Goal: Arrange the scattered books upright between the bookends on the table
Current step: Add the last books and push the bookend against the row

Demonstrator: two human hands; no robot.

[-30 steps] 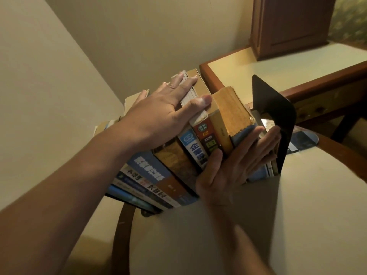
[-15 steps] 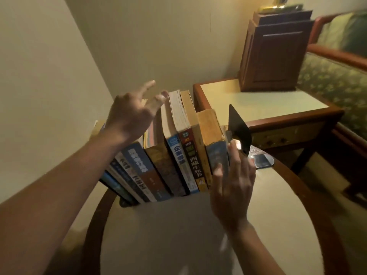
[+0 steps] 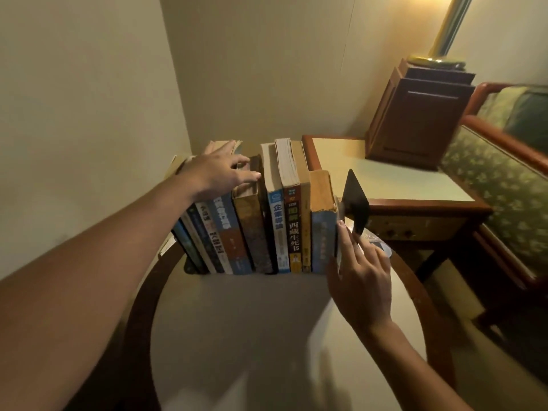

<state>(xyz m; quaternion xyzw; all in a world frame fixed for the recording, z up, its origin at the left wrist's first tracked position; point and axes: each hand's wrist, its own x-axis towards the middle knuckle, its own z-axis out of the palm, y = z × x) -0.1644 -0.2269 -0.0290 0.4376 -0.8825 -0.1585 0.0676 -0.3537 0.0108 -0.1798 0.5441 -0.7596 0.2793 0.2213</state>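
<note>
1. the whole row sits at the back of the round table [image 3: 267, 336]. the leftmost books [image 3: 204, 232] lean left, and a dark foot [image 3: 191, 269] shows under them. i take it for the left bookend, but its upright is hidden.
2. my left hand [image 3: 221, 170] lies flat on the tops of those leaning books, fingers spread and straight, gripping nothing. if i lift it carelessly, i judge the lean could get worse and push books off the table's rim.
3. the brown book [image 3: 252, 232], the blue-and-white book [image 3: 277, 229] and the yellowed book [image 3: 321, 229] stand upright, touching each other.
4. my right hand [image 3: 358, 271] is at the row's right end, thumb up against the yellowed book's corner. the fingers look fairly straight. i cannot tell whether they pinch the thin pale book [image 3: 340, 232] there.
5. the black bookend [image 3: 355, 203] stands just beside the row, seemingly not snug. a slack gap would let the thin book sag or the row topple right. shoving the bookend hard could slide everything left.
</note>
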